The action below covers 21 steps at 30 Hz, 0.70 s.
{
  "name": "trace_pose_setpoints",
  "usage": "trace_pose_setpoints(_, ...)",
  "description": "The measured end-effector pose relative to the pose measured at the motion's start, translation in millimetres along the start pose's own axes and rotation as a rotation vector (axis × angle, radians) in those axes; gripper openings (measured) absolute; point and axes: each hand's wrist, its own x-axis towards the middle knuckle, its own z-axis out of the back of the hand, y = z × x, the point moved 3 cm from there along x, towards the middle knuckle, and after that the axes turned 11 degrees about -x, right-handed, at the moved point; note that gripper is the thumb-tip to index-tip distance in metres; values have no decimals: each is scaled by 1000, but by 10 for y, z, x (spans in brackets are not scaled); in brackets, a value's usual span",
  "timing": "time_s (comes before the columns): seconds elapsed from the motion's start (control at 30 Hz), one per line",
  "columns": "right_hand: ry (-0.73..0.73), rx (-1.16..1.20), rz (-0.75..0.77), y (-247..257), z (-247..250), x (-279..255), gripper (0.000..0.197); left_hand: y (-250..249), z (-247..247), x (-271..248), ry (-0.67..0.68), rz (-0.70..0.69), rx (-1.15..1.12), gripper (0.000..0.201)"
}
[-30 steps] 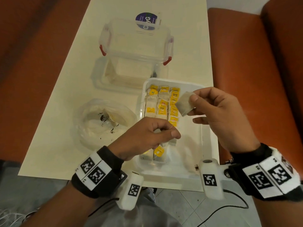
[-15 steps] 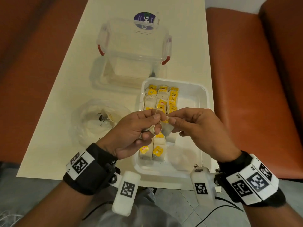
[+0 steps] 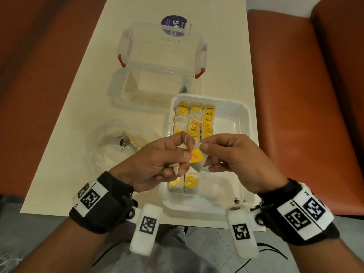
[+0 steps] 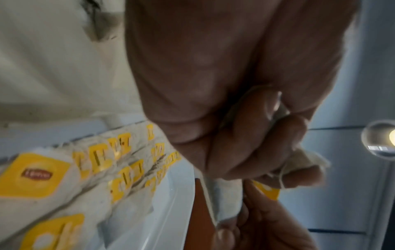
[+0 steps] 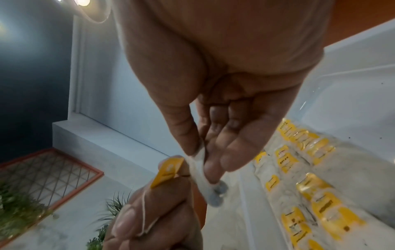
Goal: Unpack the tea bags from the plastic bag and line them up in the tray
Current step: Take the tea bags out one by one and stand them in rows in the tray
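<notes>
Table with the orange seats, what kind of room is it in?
Probably a café or dining booth, though I can't be sure. A long cream table runs between orange padded benches, over a tiled floor. The right wrist view shows a window and plants outside.

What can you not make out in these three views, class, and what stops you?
- Middle tray rows: head view, both hands cover them.
- Whether the left hand grips a second tea bag: head and left wrist views, curled fingers hide it.
- Plastic bag contents: head view, too crumpled.
- Tag print: right wrist view, blurred.
</notes>
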Motion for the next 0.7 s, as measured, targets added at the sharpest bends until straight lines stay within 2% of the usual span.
trace_pose_setpoints(0.2, 127, -15, -43, 19, -24, -20, 11, -20, 2, -16, -9, 23, 316, 20)
trace_pose_setpoints(0.33, 178, -37, -34, 10, -27, -32, 17, -2, -13, -10, -28, 40, 438, 26)
trace_pose_setpoints(0.47, 131, -128, -13, -11, 17, -12, 7, 24, -9, 10, -81, 31, 487, 35)
trace_pose_setpoints(0.57, 91, -215, -3, -32, 54, 6, 10, 56, 17, 27, -129, 14, 617, 16)
trace_pose_setpoints(0.7, 112, -396, 18, -61, 82, 30, 14, 87, 18, 61, -195, -50, 765, 24)
